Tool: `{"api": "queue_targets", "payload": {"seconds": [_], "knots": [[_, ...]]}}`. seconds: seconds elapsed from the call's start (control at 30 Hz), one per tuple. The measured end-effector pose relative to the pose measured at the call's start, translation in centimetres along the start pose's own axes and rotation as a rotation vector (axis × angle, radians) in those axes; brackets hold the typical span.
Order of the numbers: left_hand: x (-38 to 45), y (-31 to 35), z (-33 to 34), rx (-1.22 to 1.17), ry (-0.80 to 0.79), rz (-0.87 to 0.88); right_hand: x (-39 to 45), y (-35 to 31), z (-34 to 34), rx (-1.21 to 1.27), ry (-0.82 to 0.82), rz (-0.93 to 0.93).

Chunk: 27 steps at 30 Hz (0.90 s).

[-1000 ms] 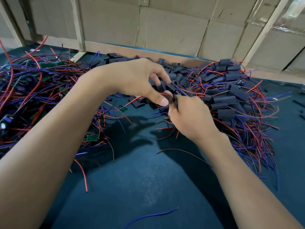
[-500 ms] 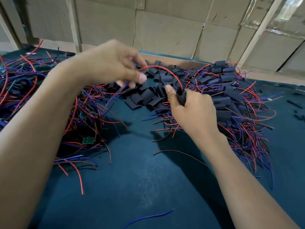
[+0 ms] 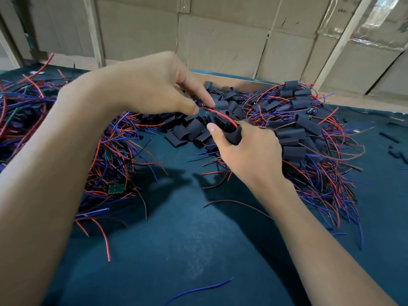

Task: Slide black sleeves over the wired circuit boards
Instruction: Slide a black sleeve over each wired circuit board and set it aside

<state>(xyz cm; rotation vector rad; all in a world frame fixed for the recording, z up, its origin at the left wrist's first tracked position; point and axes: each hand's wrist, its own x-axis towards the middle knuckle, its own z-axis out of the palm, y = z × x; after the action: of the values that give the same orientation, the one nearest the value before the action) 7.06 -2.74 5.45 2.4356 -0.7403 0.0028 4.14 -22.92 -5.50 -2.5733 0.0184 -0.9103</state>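
I see a black sleeve (image 3: 233, 134), red wire (image 3: 220, 114), red and blue wires (image 3: 326, 184), green boards (image 3: 116, 188), teal mat (image 3: 187, 239), brown cartons (image 3: 220, 45); the left fingers' item looks purple, perhaps.

Two hands, the left hand (image 3: 152, 85) and the right hand (image 3: 247, 151), one black sleeve (image 3: 232, 133) held in the right, two bare green circuit boards (image 3: 116, 188) in plain sight, and loose sleeves (image 3: 192, 131) and wires (image 3: 326, 186) too many to count.
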Motion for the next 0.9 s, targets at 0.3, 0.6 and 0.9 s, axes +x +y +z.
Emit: {"api": "queue_targets", "payload": {"seconds": [0.3,0.6,0.9], "knots": [[-0.2,0.3,-0.4,-0.07,0.006,0.0,-0.7,-0.5,1.5,0.024,0.332,-0.312],[-1.4,2.5,-0.5,-0.098,-0.133,0.131,-1.4,-1.9,0.0,0.428,-0.006,-0.106],[-0.5,2.5,0.9,-0.041,-0.092,0.11,-0.8,-1.7,-0.4,0.672,-0.234,0.046]]}}
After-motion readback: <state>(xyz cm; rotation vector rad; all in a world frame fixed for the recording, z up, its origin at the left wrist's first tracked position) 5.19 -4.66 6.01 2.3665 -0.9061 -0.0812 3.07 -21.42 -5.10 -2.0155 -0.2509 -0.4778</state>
